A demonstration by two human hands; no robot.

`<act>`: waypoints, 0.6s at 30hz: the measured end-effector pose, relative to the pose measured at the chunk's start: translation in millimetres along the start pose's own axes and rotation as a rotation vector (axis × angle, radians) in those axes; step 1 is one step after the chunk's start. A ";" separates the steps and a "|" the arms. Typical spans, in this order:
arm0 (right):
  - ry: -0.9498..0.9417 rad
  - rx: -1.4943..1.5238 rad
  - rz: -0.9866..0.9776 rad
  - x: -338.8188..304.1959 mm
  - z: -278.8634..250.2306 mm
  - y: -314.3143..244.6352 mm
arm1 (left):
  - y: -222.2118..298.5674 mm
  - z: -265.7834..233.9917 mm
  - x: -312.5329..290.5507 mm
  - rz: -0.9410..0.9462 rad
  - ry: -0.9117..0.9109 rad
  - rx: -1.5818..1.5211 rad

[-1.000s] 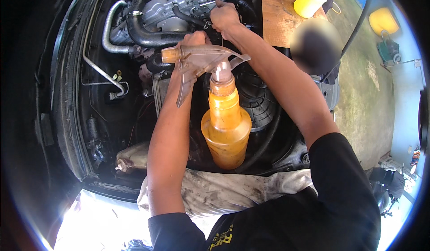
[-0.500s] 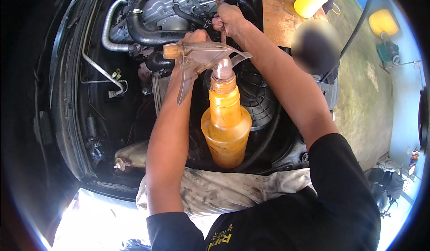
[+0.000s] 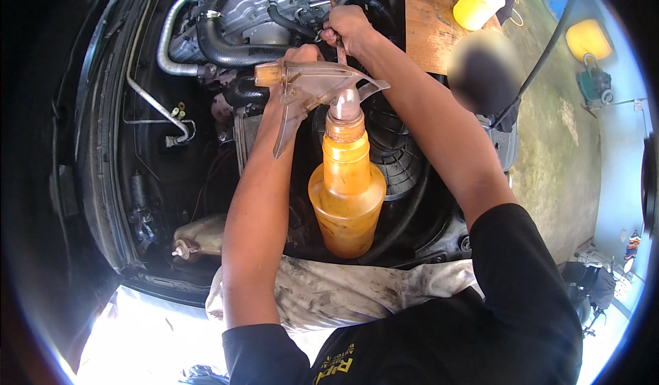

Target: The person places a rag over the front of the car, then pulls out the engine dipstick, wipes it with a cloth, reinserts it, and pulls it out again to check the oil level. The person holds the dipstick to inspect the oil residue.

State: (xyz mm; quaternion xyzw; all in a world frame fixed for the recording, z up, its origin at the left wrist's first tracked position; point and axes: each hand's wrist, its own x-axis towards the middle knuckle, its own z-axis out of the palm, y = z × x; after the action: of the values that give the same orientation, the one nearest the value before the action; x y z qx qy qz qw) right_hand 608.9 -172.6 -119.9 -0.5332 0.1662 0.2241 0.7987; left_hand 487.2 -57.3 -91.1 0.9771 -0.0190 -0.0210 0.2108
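Note:
An orange spray bottle (image 3: 347, 206) with a clear trigger head (image 3: 319, 86) stands upright between my forearms. Beyond it, my right hand (image 3: 349, 29) is closed around a thin, reddish-brown stick-like tool (image 3: 342, 55), whose exact kind I cannot make out. One end points down toward the trigger head; a narrow orange tip shows above the fist. My left hand (image 3: 303, 53) reaches in beside the engine (image 3: 250, 17), near a black hose (image 3: 237, 55). The trigger head hides most of that hand, and its fingers do not show.
A stained whitish cloth (image 3: 343, 289) covers the near edge of the engine bay. To the right, a wooden board (image 3: 425, 21) bears a yellow bottle with a red top (image 3: 478, 4). Another person (image 3: 484, 76) is close to the board. A metal pipe (image 3: 165, 45) bends along the left.
The whole view has shifted very slightly. My right hand keeps its grip on the reddish-brown tool, with only a tiny change in position; the left arm and spray bottle look unmoved.

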 end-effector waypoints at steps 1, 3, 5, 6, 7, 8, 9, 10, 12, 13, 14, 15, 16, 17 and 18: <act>0.038 -0.052 -0.002 -1.2 2.4 0.8 | 1.6 -1.9 -0.1 -0.010 -0.015 0.003; 0.057 -0.129 -0.051 -6.9 6.0 1.6 | 4.9 -4.6 -1.5 -0.033 -0.044 0.007; 0.018 -0.175 -0.146 -9.6 6.7 3.0 | 8.0 -9.9 -1.9 -0.065 -0.088 -0.001; 0.011 -0.126 -0.150 -8.4 8.2 3.2 | 9.1 -11.5 -2.4 -0.081 -0.110 -0.004; 0.003 -0.076 -0.153 -6.2 11.1 2.7 | 6.5 -8.3 -2.1 -0.065 -0.075 0.023; -0.009 -0.026 -0.157 -1.6 14.6 2.9 | 1.3 -3.6 -1.6 -0.051 -0.037 0.054; -0.019 -0.035 -0.148 7.8 12.2 4.0 | 2.4 -2.3 -1.1 -0.030 -0.002 0.081; -0.030 -0.044 -0.140 16.7 9.8 5.6 | 3.0 -1.8 -1.0 -0.050 -0.015 0.089; -0.055 -0.080 -0.086 29.5 5.5 7.7 | 9.3 -7.1 -2.0 -0.094 -0.036 0.101; -0.069 -0.103 -0.041 35.1 1.9 8.3 | 6.9 -3.3 -1.0 -0.098 -0.007 0.106; -0.086 -0.125 0.003 39.0 2.1 7.5 | 6.0 -1.6 -1.5 -0.103 0.025 0.115; -0.083 -0.070 0.024 43.1 3.7 6.5 | 4.6 -1.0 -0.8 -0.108 0.057 0.123; -0.079 -0.015 0.045 47.2 5.4 5.0 | 2.9 -1.4 1.2 -0.128 0.025 0.113; -0.072 0.042 0.072 48.4 6.6 5.3 | 8.3 -6.9 -0.1 -0.149 -0.013 0.101; -0.051 0.024 0.022 49.6 7.8 5.6 | 12.3 -11.4 -1.6 -0.169 -0.052 0.089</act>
State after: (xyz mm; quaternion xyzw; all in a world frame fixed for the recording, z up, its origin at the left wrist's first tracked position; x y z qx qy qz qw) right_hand 648.0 -154.6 -146.3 -0.5157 0.1543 0.2442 0.8066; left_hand 485.9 -63.8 -75.6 0.9827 0.0573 -0.0630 0.1642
